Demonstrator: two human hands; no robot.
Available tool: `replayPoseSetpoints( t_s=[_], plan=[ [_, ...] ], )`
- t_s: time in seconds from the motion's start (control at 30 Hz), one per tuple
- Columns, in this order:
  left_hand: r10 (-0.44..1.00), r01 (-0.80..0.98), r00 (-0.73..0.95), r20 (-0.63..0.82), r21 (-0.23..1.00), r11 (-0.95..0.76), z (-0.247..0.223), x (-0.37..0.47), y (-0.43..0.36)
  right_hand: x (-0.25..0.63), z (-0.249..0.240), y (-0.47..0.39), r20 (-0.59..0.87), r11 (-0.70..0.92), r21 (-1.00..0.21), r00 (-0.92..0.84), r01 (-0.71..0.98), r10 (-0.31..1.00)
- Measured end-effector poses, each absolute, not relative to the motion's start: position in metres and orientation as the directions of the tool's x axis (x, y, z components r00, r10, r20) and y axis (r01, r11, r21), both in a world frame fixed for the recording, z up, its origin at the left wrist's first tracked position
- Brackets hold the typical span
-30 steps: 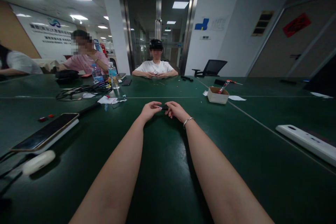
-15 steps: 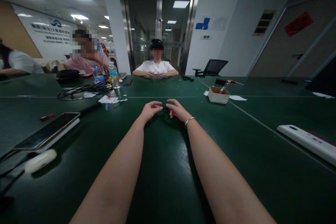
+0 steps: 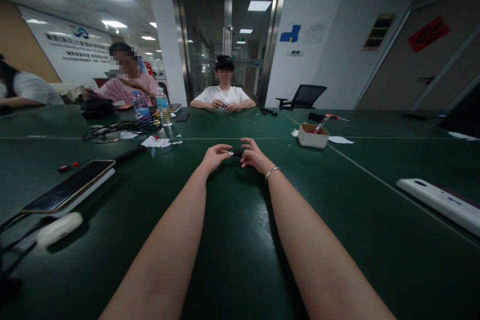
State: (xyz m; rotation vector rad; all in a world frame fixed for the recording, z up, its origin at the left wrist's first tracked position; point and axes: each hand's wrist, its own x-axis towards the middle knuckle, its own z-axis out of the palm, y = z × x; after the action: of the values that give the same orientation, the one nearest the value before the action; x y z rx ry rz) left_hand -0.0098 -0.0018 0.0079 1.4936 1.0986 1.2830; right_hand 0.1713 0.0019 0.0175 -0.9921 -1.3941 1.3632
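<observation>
Above the middle of the green table, a small dark thing with a silvery end sits between my two hands. My left hand pinches its silvery end between thumb and fingertips. My right hand, with a silver bangle at the wrist, is at the dark end with its fingers parted and the index finger raised. Whether a right fingertip still touches the dark end is hard to make out. The thing's exact kind is too small to tell.
A phone on a white block and a white oval device lie left. Cables, paper and bottles are farther off. A small box holds a tool. A white device lies right. People sit across.
The fingers of my right hand have spread and drawn slightly to the right, the index finger lifting. My left hand keeps its pinch in nearly the same place.
</observation>
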Motion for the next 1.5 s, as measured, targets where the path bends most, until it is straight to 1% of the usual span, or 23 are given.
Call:
replayPoseSetpoints(
  t_s=[0.03, 0.13, 0.2, 0.3, 0.43, 0.53, 0.6, 0.7, 0.77, 0.93, 1.1, 1.33, 1.5],
  plan=[
    [0.967, 0.085, 0.086, 0.239, 0.965, -0.246, 0.0079, -0.0098, -0.0018, 0.1714, 0.0176, 0.0019, 0.05, 0.038, -0.998, -0.255, -0.053, 0.966],
    [0.965, 0.081, 0.095, 0.243, 0.965, -0.25, 0.0079, -0.0103, -0.0017, 0.1712, 0.0179, 0.0019, -0.008, -0.003, -1.0, -0.257, 0.02, 0.966],
    [0.965, 0.078, 0.098, 0.242, 0.965, -0.25, 0.0076, -0.0107, -0.0014, 0.1713, 0.0182, 0.0012, 0.025, 0.028, -1.0, -0.264, 0.011, 0.964],
    [0.964, 0.079, 0.098, 0.246, 0.964, -0.254, 0.0067, -0.0112, -0.0008, 0.1715, 0.0188, -0.0002, 0.056, 0.037, -0.996, -0.259, -0.078, 0.964],
    [0.964, 0.087, 0.098, 0.247, 0.963, -0.255, 0.006, -0.0113, -0.0004, 0.1709, 0.0192, -0.0004, -0.013, -0.02, -0.999, -0.245, -0.028, 0.97],
    [0.965, 0.096, 0.097, 0.243, 0.963, -0.252, 0.0062, -0.0113, -0.0007, 0.1707, 0.0188, 0.0003, 0.024, 0.009, -0.998, -0.262, -0.059, 0.965],
    [0.966, 0.099, 0.093, 0.242, 0.963, -0.251, 0.0064, -0.0114, -0.0008, 0.1707, 0.0181, 0.0011, 0.021, -0.002, -0.996, -0.26, -0.089, 0.965],
    [0.965, 0.099, 0.093, 0.243, 0.963, -0.252, 0.0069, -0.0115, -0.0008, 0.1706, 0.0169, 0.0024, -0.008, -0.019, -0.999, -0.251, -0.043, 0.968],
    [0.967, 0.097, 0.097, 0.237, 0.964, -0.247, 0.0078, -0.0111, -0.0009, 0.1711, 0.0166, 0.0025, -0.001, -0.007, -1.0, -0.262, -0.022, 0.965],
    [0.978, 0.123, 0.102, 0.184, 0.973, -0.196, 0.0124, -0.0071, -0.0032, 0.1738, 0.0177, -0.001, 0.015, -0.011, -0.996, -0.292, -0.088, 0.956],
    [0.982, 0.21, 0.127, 0.14, 0.964, -0.165, 0.0142, -0.0032, -0.0051, 0.1742, 0.0169, -0.0011, -0.008, -0.036, -0.995, -0.279, -0.098, 0.96],
    [0.973, 0.219, 0.097, 0.208, 0.949, -0.225, 0.0084, -0.004, -0.0037, 0.1736, 0.0156, 0.0004, -0.001, -0.035, -0.992, -0.263, -0.123, 0.965],
    [0.972, 0.241, 0.141, 0.189, 0.946, -0.219, 0.0046, -0.0055, -0.0004, 0.1739, 0.0154, -0.0004, 0.008, -0.027, -0.992, -0.278, -0.12, 0.961]
  ],
)
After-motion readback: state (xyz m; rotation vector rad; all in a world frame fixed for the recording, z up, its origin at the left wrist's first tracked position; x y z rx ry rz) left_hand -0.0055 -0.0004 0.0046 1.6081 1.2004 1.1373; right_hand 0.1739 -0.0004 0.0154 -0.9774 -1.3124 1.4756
